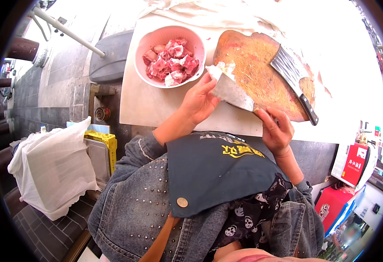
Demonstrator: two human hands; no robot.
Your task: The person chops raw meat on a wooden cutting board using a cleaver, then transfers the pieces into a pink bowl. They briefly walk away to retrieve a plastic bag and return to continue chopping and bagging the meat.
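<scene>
My right hand point(277, 129) grips the handle end of a broad-bladed cleaver point(232, 93), its blade pointing left over the front edge of the chopping block. The fingertips of my left hand point(200, 100) are at the far end of that blade, against a whitish scrap of fat point(225, 69). Whether they pinch the scrap or the blade's edge is hard to see. Beyond lies a worn round wooden chopping block point(247, 55) with small bits on it. A second cleaver point(291, 70) with a black riveted handle rests across its right side.
Left of the block, a pink-and-white plastic bowl point(139, 59) holds chopped raw meat point(173, 62). A white cloth point(208, 11) lies along the far side of the pale table point(129, 104). White sheeting point(55, 170) covers something beside a yellow crate point(112, 147). Red boxes point(333, 204) stand at right.
</scene>
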